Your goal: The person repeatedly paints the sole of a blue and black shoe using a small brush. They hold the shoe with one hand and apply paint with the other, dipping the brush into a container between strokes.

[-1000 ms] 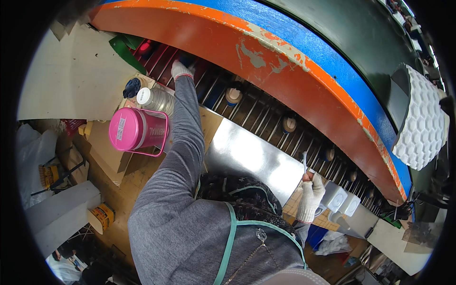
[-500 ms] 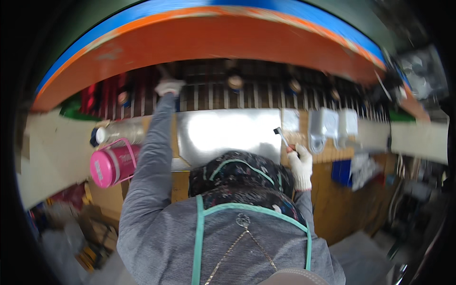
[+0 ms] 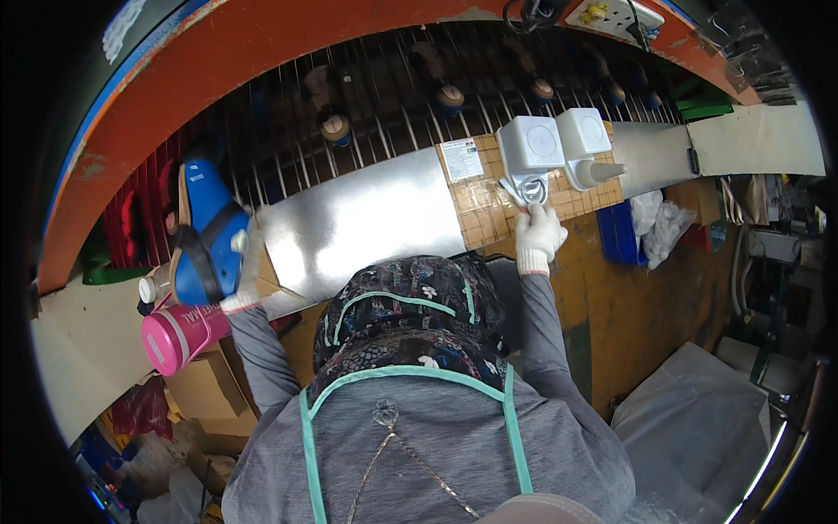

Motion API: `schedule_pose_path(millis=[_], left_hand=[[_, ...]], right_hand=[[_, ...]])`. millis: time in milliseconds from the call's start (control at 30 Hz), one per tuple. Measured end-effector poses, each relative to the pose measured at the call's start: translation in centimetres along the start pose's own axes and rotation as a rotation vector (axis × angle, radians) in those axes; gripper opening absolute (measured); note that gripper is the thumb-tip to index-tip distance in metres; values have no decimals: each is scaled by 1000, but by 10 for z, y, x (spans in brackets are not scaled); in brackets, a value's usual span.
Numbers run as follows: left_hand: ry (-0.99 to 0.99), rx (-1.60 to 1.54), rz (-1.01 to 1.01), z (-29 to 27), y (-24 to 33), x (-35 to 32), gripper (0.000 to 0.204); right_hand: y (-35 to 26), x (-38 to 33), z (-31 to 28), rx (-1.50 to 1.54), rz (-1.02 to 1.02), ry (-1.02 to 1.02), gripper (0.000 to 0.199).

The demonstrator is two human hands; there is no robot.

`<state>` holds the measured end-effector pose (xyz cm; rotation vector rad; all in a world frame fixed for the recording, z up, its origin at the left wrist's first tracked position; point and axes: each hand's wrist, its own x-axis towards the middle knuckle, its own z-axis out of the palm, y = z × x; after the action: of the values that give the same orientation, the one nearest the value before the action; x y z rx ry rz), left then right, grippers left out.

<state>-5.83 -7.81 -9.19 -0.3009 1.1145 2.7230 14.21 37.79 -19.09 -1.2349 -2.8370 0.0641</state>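
A blue shoe last with black straps around it and a thin tan sole along its edge is in my left hand, at the left end of the metal sheet. That glove is slightly blurred, its fingers wrapped around the last's right side. My right hand, also in a white knit glove, is closed at the small round cup on the front of a white dispenser bottle. The small brush it holds is mostly hidden by fingers and cup. A second white dispenser stands beside it, with a tapered grey piece at its cup.
Beyond the shiny metal sheet, a rod rack carries several shoes on lasts under an orange beam. A pink jug stands left. A blue bin with plastic bags is right; power sockets sit above.
My left hand has come back from the rack with the strapped blue last. My right hand has moved forward, taking the brush to the dispenser cup. The view has tilted.
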Motion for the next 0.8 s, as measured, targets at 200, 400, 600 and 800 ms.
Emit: schedule_pose_path(millis=[200,400,600,800], left_hand=[[-718,-473,-606,1,-33,-40,83],[-748,-323,-373,27,-17,-61,58],[-943,-685,-745,75,-23,-68,50],[-922,-489,-210,108,-5,-88,51]], right_hand=[[-12,4,10,-118,-19,-62,19],[0,-2,5,5,128,-87,20],[-2,-10,21,259,240,-118,26],[33,-4,-1,327,163,-11,22]])
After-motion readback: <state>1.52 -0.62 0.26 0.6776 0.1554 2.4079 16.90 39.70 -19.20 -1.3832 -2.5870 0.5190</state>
